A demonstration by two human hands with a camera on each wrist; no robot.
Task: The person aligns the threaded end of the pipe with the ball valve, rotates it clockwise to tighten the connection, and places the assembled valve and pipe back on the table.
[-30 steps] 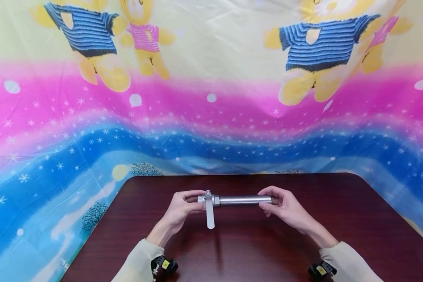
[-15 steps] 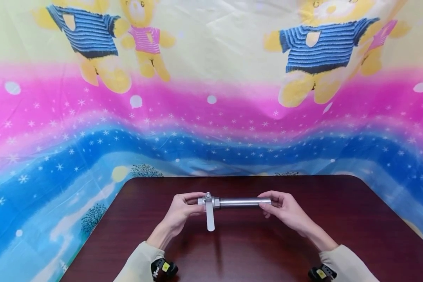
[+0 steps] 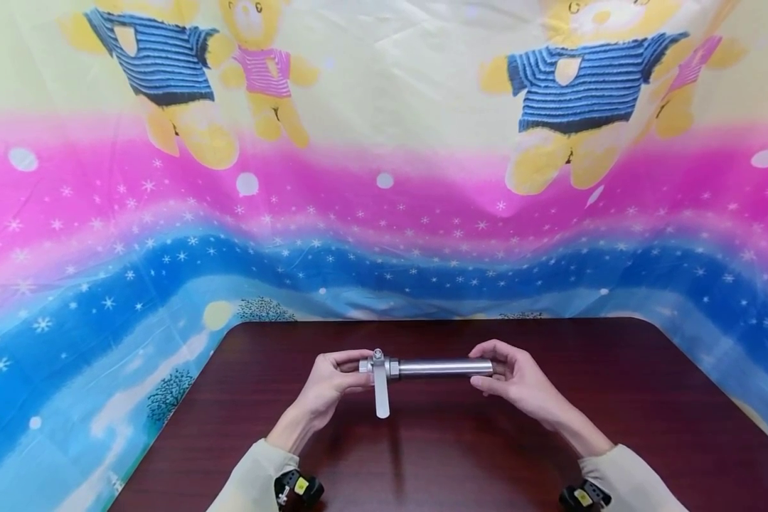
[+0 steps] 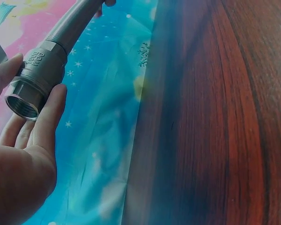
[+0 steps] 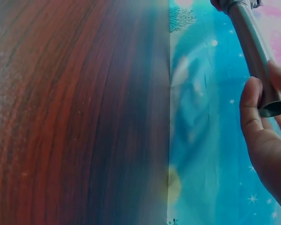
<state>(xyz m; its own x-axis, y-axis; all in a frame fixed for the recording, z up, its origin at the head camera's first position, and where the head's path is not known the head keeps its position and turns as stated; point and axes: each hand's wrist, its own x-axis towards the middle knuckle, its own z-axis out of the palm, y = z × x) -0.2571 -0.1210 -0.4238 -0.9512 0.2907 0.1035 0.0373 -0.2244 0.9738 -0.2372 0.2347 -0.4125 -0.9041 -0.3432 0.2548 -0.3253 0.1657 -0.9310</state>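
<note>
In the head view my left hand (image 3: 325, 387) grips a silver ball valve (image 3: 389, 366) by its left end. The valve's flat lever handle (image 3: 382, 398) points toward me. A smooth steel pipe (image 3: 444, 367) extends to the right from the valve, held level above the table. My right hand (image 3: 521, 377) is curled around the pipe's free end; its thumb sits just off the near edge. Up close in the left wrist view, the valve body (image 4: 43, 65) shows stamped lettering and a threaded opening. The right wrist view shows the pipe (image 5: 253, 42) between fingers and its hollow end.
A dark reddish-brown wooden table (image 3: 435, 448) with rounded far corners lies under both hands. Behind and beside it hangs a printed curtain (image 3: 384, 213) with bears and snowflakes. Small black devices (image 3: 299, 486) are strapped at both wrists.
My right thumb has slid from the pipe's front surface to just below its near edge, and the right fingers have shifted slightly up. The left hand and valve have stayed nearly still.
</note>
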